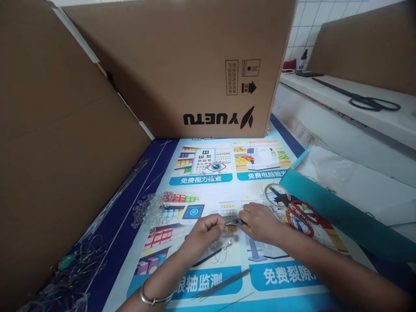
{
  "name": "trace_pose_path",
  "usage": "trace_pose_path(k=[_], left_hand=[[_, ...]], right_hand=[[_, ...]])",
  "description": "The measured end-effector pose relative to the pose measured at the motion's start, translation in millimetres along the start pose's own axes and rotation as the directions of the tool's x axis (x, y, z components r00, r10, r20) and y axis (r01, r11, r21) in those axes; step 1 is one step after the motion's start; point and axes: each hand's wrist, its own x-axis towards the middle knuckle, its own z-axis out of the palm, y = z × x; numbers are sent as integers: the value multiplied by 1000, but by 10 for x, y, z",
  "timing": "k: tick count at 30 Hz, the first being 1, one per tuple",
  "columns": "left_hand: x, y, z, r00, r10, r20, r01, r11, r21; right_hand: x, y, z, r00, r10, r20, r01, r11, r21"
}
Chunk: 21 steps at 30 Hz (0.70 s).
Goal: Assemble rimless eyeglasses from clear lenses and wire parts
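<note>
My left hand (208, 227) is closed in a pinch on a thin metal wire piece (227, 243) that dangles below it. Closed too, my right hand (260, 221) grips small pliers (234, 222) whose tip meets the left fingers. Both hands hover over a printed poster (208, 182) lying on the table. A silver bangle (152, 299) circles my left wrist. A heap of clear beads (149, 210) lies to the left of my left hand. A bundle of straight wires (224, 281) rests on the poster just below my hands.
Red-handled scissors (299, 212) lie right of my right hand beside a teal sheet (341, 212). Cardboard boxes (182, 65) wall in the back and left. Tangled wire (81, 260) sits at the left edge. Large black scissors (367, 102) lie on a white ledge at the right.
</note>
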Motion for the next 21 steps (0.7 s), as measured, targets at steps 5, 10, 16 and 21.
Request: trace_pose_path(k=[5, 10, 16, 21], left_hand=[[50, 22, -22, 998, -19, -68, 6, 984, -177], [108, 12, -64, 989, 11, -145, -65, 924, -377], [137, -25, -58, 979, 63, -196, -161, 829, -535], [127, -34, 17, 981, 63, -184, -157, 813, -561]], right_hand=[[17, 1, -58, 993, 118, -3, -118, 991, 59], [-6, 48, -59, 987, 163, -16, -158, 972, 175], [-2, 82, -11, 935, 347, -72, -257, 803, 538], [43, -38, 31, 943, 331, -23, -154, 500, 852]])
